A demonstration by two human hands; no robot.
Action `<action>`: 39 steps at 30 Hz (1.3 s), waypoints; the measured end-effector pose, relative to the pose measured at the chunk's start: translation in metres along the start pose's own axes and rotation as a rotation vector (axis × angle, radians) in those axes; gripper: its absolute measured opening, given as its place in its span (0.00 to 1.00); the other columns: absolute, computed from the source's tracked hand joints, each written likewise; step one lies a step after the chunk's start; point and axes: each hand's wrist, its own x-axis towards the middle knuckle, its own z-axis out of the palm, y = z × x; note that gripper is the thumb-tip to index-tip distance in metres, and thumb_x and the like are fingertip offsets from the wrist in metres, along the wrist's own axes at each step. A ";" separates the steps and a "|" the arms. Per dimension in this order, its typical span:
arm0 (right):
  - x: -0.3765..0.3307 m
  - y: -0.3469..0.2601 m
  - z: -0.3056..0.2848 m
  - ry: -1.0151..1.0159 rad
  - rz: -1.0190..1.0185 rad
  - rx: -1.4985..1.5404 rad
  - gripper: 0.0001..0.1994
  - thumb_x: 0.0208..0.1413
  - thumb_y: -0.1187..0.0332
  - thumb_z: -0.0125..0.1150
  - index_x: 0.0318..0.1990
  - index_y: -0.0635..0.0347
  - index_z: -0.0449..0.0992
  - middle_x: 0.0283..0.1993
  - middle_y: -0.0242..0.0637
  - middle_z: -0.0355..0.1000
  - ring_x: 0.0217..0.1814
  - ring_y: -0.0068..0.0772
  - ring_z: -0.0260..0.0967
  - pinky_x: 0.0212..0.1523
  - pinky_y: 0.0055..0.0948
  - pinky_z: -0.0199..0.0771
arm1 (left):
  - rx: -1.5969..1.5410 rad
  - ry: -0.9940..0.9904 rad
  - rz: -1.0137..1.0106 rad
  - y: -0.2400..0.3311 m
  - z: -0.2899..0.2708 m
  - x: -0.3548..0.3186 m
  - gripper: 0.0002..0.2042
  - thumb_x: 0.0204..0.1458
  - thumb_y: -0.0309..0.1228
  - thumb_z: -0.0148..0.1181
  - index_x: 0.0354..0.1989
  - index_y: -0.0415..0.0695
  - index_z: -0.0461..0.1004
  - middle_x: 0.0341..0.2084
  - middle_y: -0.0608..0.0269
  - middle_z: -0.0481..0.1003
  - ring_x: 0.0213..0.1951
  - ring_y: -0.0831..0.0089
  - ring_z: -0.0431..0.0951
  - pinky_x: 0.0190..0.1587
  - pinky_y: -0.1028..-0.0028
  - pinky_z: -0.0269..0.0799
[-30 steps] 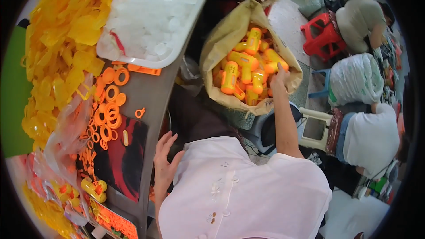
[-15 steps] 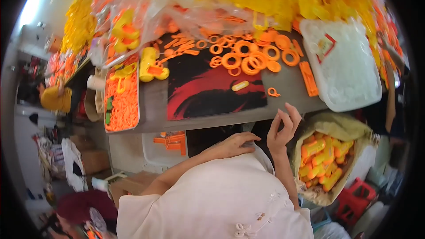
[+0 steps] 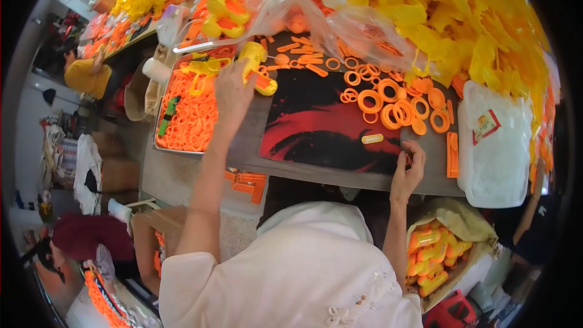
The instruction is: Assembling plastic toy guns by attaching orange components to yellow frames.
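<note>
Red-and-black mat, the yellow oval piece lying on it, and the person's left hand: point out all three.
Red-and-black mat (image 3: 319,118), head view: bare surface near its middle.
Yellow oval piece (image 3: 372,138), head view: middle of its face.
Left hand (image 3: 234,94), head view: back of the hand.

The left hand (image 3: 234,90) has moved to the yellow casing (image 3: 253,53), the right hand (image 3: 412,170) beside the mat (image 3: 325,118).

A rounded yellow casing (image 3: 255,53) with orange parts is just beside the tray (image 3: 178,150).
</note>
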 end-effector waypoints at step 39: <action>-0.010 -0.098 0.022 -0.496 0.136 0.575 0.21 0.63 0.71 0.52 0.62 0.66 0.62 0.53 0.37 0.69 0.52 0.26 0.70 0.52 0.24 0.70 | -1.587 -0.245 -0.325 0.138 0.001 -0.039 0.31 0.49 0.25 0.67 0.61 0.40 0.60 0.47 0.64 0.69 0.49 0.74 0.73 0.55 0.71 0.69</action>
